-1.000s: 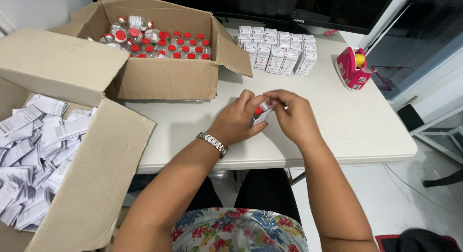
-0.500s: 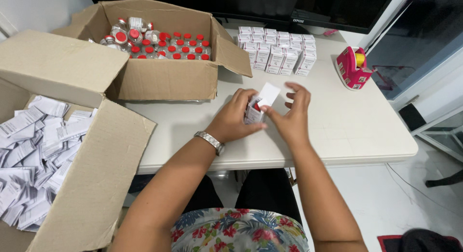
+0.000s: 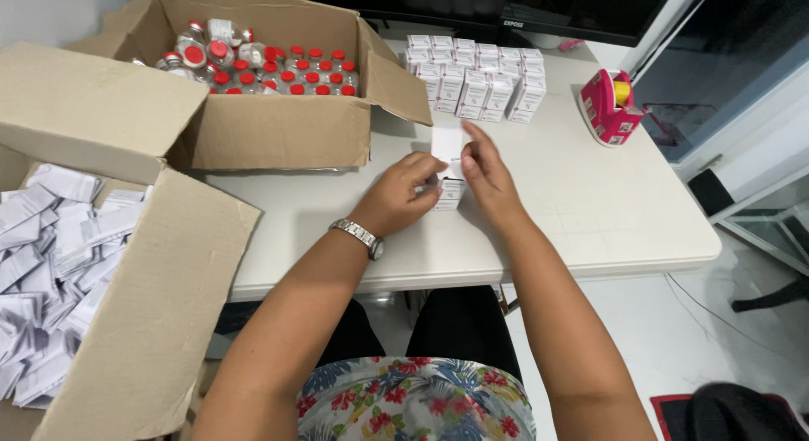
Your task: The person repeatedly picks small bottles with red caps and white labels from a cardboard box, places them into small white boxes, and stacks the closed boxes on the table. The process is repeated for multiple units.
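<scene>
Sitting at a white table (image 3: 590, 205), a person works with 2 bare hands over a small white carton (image 3: 449, 190). At far left, an open cardboard box (image 3: 160, 323) holds a heap of folded white paper leaflets (image 3: 50, 255). Behind it, a second cardboard box (image 3: 278, 129) is full of small glass vials with red caps (image 3: 286, 74). Next comes the left hand (image 3: 400, 196), with a metal wristwatch (image 3: 359, 236) on its wrist, its fingers curled around the left side of the carton, which stands upright on the table. Compared with half a second ago, the carton's top flap (image 3: 447, 142) now stands straight up and fully open, where before it was only being lifted; a second ago both hands were closed tightly over the carton. That suggests the carton is now open at the top. The right hand (image 3: 489, 175) touches the carton's right side, its fingertips pinching the raised flap. Behind the hands, rows of matching white cartons (image 3: 480, 78) stand together. Farther right sits a pink tape dispenser (image 3: 611, 108).
</scene>
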Available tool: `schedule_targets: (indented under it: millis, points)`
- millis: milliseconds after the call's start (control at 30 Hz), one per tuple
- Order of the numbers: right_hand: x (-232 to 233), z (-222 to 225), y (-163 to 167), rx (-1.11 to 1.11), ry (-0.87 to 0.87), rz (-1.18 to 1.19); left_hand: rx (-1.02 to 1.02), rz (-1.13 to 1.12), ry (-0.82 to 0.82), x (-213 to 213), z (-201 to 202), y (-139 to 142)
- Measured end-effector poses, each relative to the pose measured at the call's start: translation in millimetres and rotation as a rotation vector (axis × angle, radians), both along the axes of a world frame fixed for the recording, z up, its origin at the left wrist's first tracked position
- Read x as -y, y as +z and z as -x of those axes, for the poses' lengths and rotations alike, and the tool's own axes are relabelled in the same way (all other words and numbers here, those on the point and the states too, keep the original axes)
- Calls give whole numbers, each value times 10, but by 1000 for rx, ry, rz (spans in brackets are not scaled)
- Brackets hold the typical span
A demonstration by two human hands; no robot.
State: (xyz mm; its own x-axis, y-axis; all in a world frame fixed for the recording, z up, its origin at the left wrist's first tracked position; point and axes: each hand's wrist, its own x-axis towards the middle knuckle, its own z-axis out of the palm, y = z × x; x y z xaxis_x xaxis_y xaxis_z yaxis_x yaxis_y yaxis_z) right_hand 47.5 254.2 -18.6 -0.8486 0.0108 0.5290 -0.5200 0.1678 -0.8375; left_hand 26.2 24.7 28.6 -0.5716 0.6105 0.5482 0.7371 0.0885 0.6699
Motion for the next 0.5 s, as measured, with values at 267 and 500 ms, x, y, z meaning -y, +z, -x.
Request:
schedule_targets:
  millis: [267, 500]
  points:
    - [172, -45, 6, -15, 51, 70, 132, -68, 17, -1, 134, -212]
    - [269, -268, 103, -72, -110, -127, 83, -38, -51, 36, 109, -227]
